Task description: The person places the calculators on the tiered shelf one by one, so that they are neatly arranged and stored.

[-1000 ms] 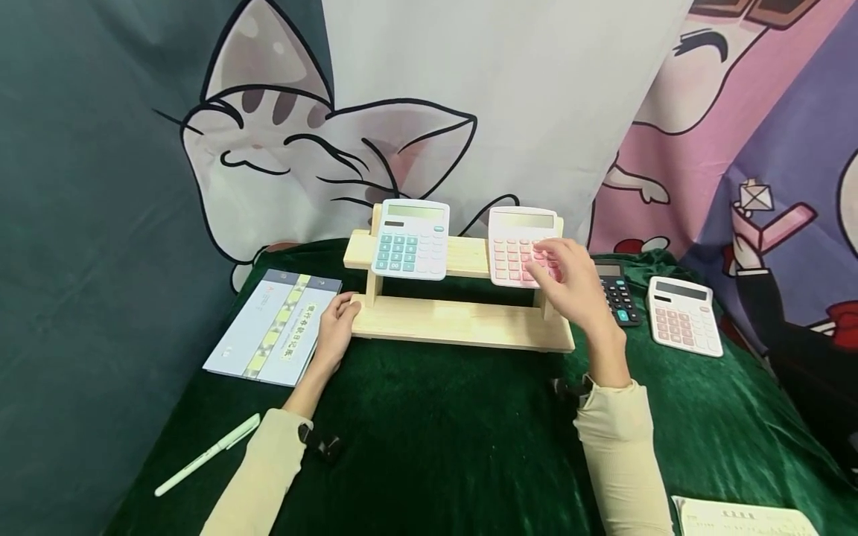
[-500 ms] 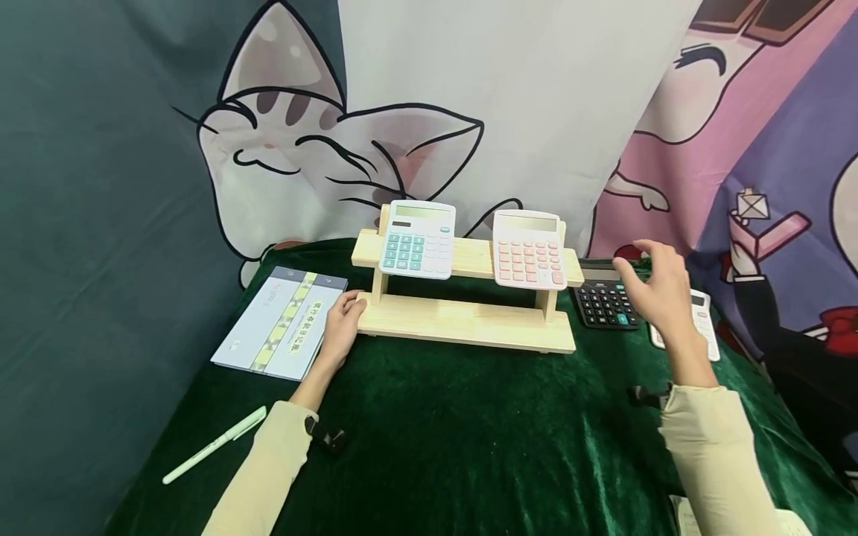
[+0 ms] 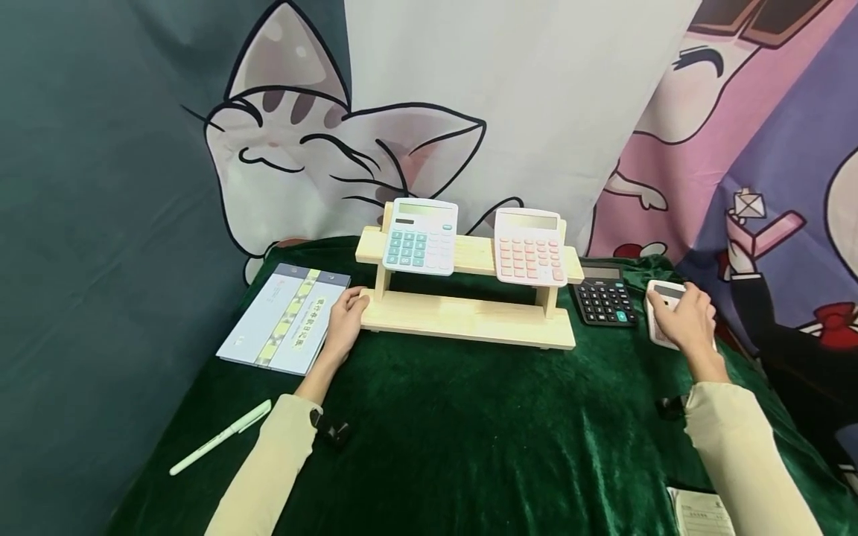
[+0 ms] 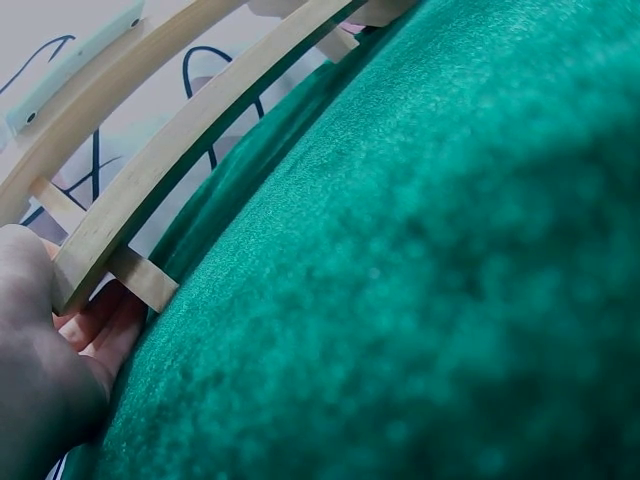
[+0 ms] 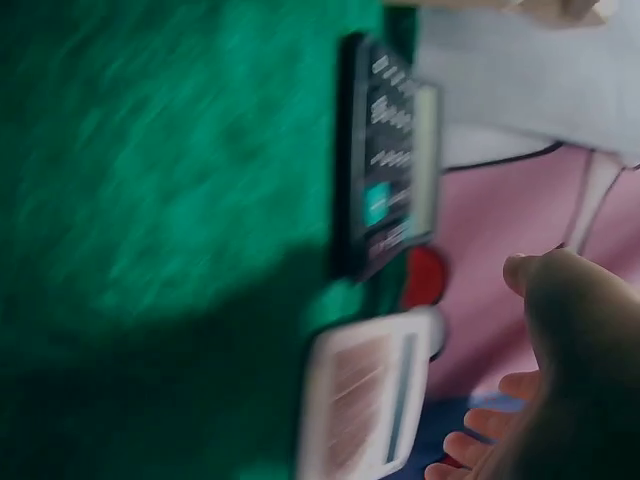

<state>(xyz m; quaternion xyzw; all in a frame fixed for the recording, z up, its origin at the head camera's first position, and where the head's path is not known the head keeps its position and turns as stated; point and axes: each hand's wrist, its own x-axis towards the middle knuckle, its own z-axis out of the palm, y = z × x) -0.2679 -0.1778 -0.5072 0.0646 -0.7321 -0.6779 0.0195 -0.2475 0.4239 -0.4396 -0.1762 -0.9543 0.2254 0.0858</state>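
My left hand (image 3: 345,320) grips the left end of a two-tier wooden stand (image 3: 462,316), thumb above the lower board and fingers beneath it in the left wrist view. On the upper board lean a white calculator with teal keys (image 3: 418,238) and a white calculator with pink keys (image 3: 529,249). At the far right my right hand (image 3: 690,320) reaches over another white calculator (image 3: 663,294), covering much of it. Its thumb and fingers (image 5: 490,422) look spread and apart from that calculator in the right wrist view. A black calculator (image 3: 605,298) lies beside it.
A pale blue notebook (image 3: 284,320) lies left of the stand, and a light green pen (image 3: 221,438) in front of it. A paper pad (image 3: 700,512) sits at the lower right, partly behind the right sleeve. Green velvet cloth (image 3: 469,424) covers the table; printed curtains hang behind.
My right hand has left the pink-keyed calculator on the stand and moved right, then down over the white calculator on the cloth. My left hand stays on the stand.
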